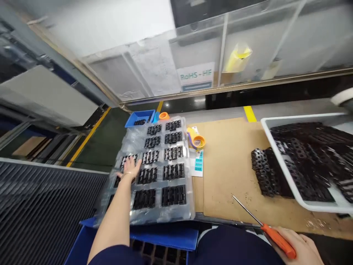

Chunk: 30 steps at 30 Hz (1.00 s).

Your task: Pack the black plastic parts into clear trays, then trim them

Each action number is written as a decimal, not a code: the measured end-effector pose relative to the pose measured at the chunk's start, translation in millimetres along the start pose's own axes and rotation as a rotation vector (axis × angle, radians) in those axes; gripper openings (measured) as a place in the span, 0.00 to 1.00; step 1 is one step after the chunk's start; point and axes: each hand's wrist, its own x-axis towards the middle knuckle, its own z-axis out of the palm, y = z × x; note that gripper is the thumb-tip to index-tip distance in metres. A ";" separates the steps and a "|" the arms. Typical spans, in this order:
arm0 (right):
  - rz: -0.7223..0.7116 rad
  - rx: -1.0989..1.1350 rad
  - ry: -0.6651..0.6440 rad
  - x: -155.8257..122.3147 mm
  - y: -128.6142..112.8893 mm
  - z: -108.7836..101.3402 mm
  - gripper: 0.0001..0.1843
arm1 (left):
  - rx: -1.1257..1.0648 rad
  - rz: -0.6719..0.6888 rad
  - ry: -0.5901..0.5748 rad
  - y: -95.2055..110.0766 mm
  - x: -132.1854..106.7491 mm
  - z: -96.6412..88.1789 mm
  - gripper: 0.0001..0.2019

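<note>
My left hand [130,170] is over the left column of a clear plastic tray [188,209], fingers spread. It is at a black ribbed part [129,160] in one pocket; whether it touches the part I cannot tell. Similar black parts [173,172] fill several other pockets. At the lower right, my right hand [300,244] is closed around a screwdriver [278,240] with an orange-red handle, its metal shaft pointing up and left over the brown cardboard [223,173].
A white bin [286,173] of black parts stands right, with more black parts [266,173] beside it. Behind the tray are a small blue bin [131,119] and an orange tape roll [164,116]. A tape dispenser [197,140] lies beside the tray; a blue box [171,239] sits below.
</note>
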 end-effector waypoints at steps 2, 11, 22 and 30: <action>0.081 0.032 0.073 -2.1 -14.3 -12.0 0.14 | -0.037 0.032 0.065 32.4 -16.1 0.5 0.27; 0.344 0.093 0.064 -37.8 17.6 -33.9 0.08 | -0.465 0.517 -0.289 228.5 -271.6 217.1 0.31; 0.448 0.210 -0.120 -79.7 78.1 -45.0 0.11 | -0.588 0.253 -0.810 222.5 -349.1 316.5 0.24; 0.240 0.184 -0.253 -53.8 99.9 -56.9 0.15 | -0.430 0.137 -0.808 190.9 -323.4 268.6 0.15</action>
